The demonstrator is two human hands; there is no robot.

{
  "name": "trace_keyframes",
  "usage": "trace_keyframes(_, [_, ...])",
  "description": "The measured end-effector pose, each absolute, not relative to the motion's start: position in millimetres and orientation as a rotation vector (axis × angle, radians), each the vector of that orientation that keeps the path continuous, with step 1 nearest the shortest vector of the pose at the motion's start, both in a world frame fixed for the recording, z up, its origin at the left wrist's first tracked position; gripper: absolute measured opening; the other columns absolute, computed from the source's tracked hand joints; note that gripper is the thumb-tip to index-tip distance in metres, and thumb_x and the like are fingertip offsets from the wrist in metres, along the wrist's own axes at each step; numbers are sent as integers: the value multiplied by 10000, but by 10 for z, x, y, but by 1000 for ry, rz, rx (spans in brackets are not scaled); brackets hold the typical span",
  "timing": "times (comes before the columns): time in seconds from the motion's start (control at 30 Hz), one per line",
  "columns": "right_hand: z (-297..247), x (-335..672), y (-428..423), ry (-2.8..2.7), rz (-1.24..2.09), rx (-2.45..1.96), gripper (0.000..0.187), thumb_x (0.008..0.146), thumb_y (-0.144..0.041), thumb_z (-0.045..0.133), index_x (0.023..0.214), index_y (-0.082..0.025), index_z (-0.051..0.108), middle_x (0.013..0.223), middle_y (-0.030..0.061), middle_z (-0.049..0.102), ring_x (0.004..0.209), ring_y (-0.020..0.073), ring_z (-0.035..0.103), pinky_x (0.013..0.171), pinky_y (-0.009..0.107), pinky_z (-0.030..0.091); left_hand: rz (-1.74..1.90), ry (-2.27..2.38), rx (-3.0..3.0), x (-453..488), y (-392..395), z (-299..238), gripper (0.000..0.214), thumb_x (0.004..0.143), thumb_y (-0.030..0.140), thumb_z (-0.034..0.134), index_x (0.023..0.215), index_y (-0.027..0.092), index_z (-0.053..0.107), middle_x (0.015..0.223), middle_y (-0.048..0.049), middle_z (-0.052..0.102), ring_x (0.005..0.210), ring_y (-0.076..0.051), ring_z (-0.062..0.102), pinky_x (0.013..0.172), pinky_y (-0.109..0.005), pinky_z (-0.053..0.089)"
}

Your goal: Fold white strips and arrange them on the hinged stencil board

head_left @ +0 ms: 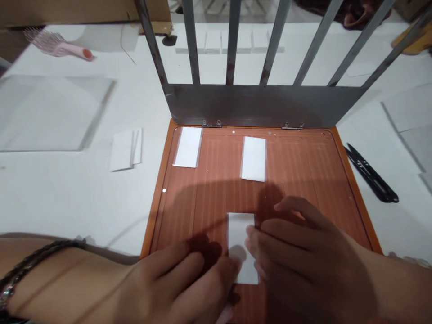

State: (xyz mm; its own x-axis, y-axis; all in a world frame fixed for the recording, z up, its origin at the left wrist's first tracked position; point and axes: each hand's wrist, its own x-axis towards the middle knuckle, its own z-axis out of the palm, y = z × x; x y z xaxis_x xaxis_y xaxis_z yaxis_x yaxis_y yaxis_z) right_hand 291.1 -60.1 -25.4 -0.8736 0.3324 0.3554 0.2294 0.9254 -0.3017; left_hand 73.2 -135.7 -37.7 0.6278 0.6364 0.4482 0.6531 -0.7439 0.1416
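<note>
A white card (241,229) lies near the front of a reddish-brown board (216,193) with an orange edge, between my two hands. My left hand (182,283) has its fingers curled, with the thumb and fingertip at the card's left edge. From the other side, the fingertips of my right hand (300,252) meet the card's right edge, the fingers bent together. Farther back on the board are two more white cards, one at the back left (188,147) and another near the middle (254,159). The undersides of both hands are hidden.
A slotted metal frame (249,105) stands raised on hinges along the board's back edge. Black thread snips (373,173) lie at the right. Left are loose white pieces (123,150), a translucent sheet stack (50,112) and a pink hairbrush (64,46). White stacks (213,41) sit behind the frame.
</note>
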Motion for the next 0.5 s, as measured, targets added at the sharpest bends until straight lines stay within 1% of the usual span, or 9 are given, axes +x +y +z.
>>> trace_keyframes(0.07, [-254, 2884, -647, -2612, 408, -445, 417, 931, -66, 365, 599, -193, 584, 695, -37, 679, 581, 82, 522, 661, 342, 427, -717, -1075, -2881, 721, -1311, -357, 158, 883, 242, 522, 904, 167, 660, 1146, -50, 675, 688, -129, 636, 604, -297, 519])
trace_keyframes(0.1, [-254, 2874, -668, -2586, 434, -467, 436, 930, -56, 356, 570, -192, 561, 658, -48, 662, 552, 70, 509, 636, 332, 425, -668, -1047, -2932, 713, -1287, -348, 157, 877, 251, 523, 902, 165, 652, 1188, -81, 662, 685, -138, 644, 606, -301, 525])
trace_keyframes(0.2, [-245, 2863, -686, -2563, 411, -529, 450, 914, -53, 371, 515, -204, 514, 552, -78, 585, 531, 60, 507, 646, 352, 414, -602, -932, -2994, 695, -1229, -338, 180, 873, 260, 513, 931, 145, 639, 1165, -145, 672, 670, -155, 665, 605, -297, 533])
trace_keyframes(0.27, [-239, 2876, -659, -2549, 332, -496, 392, 892, -97, 435, 531, -210, 539, 572, -77, 595, 579, 86, 535, 683, 411, 394, -603, -887, -2966, 695, -1200, -334, 222, 897, 272, 474, 962, 127, 629, 1130, -161, 685, 697, -166, 678, 627, -297, 536])
trace_keyframes(0.33, [-247, 2902, -623, -2550, 281, -454, 317, 861, -140, 495, 561, -207, 570, 619, -57, 622, 640, 127, 562, 704, 460, 373, -599, -855, -2935, 701, -1174, -316, 275, 910, 273, 443, 1035, 102, 618, 1105, -147, 698, 784, -181, 689, 669, -299, 538])
trace_keyframes(0.4, [-273, 2929, -596, -2555, 275, -409, 271, 832, -149, 518, 571, -195, 575, 635, -30, 622, 679, 152, 571, 685, 457, 366, -589, -815, -2931, 710, -1153, -288, 342, 914, 269, 420, 1117, 55, 592, 1107, -140, 699, 876, -197, 683, 689, -301, 536])
trace_keyframes(0.43, [-289, 2941, -585, -2559, 281, -379, 251, 821, -144, 519, 581, -191, 579, 640, -23, 618, 692, 152, 571, 687, 444, 370, -583, -792, -2941, 716, -1151, -277, 371, 917, 267, 406, 1143, 28, 576, 1113, -150, 695, 886, -199, 682, 686, -303, 536])
trace_keyframes(0.5, [-312, 2955, -561, -2568, 287, -317, 213, 817, -165, 504, 627, -190, 596, 682, -12, 632, 706, 147, 565, 709, 426, 377, -566, -813, -2969, 730, -1176, -278, 404, 934, 269, 364, 1160, -8, 552, 1121, -176, 686, 802, -188, 687, 669, -311, 538])
